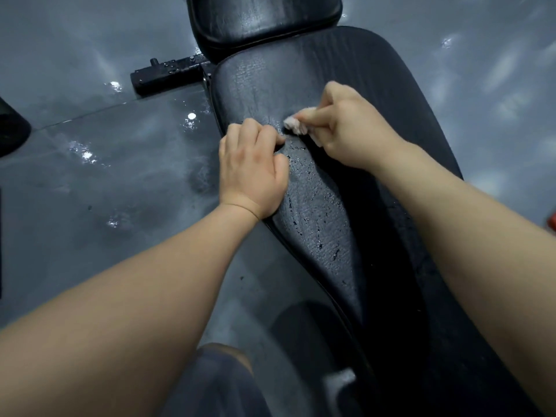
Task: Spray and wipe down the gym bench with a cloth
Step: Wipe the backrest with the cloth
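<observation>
The black padded gym bench (325, 224) runs from the lower right up to the top centre, its worn vinyl cracked and wet in patches. My right hand (349, 127) grips a small crumpled pale cloth (296, 124) and presses it onto the pad near a crease. My left hand (255, 170) rests on the pad's left edge, fingers curled onto the vinyl beside the cloth, holding nothing that I can see. No spray bottle is in view.
A second black pad (264, 19) sits beyond the long one at the top. The bench's black metal foot bar (168, 72) sticks out to the left. Glossy grey floor (90, 176) with wet spots surrounds the bench. My knee (222, 371) shows at the bottom.
</observation>
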{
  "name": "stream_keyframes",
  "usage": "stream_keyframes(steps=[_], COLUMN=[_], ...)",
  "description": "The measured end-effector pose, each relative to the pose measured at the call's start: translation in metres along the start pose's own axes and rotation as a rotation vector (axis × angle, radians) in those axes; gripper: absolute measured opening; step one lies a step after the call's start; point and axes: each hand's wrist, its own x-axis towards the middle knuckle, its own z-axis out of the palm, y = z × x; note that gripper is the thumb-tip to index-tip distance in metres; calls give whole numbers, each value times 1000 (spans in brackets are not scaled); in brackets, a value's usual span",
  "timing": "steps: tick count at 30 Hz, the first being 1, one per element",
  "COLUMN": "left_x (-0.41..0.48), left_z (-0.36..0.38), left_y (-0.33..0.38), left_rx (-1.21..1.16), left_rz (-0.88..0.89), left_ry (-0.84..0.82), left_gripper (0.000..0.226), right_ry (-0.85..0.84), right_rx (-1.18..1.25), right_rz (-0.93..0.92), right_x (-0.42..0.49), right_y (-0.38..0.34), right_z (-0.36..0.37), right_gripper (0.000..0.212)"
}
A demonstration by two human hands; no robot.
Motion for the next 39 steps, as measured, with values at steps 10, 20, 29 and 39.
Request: stream_keyframes(steps=[10, 20, 29, 39], left_x=[6, 7, 5, 3], left_z=[0, 9, 12, 11], left_y=[14, 16, 14, 16], left_rx=[51, 58, 57, 69], left_rz=[-93, -147, -131, -124], left_ry=[-31, 55, 84, 82], left_gripper=[22, 18, 18, 19], right_ry=[24, 86, 59, 97], right_rx=[11, -99, -118, -145], right_rz=[-15, 203, -17, 309], right_x=[-58, -8, -70, -24], right_y=[-11, -3, -15, 1], right_z=[7, 5, 11, 6], right_gripper=[33, 31, 24, 28])
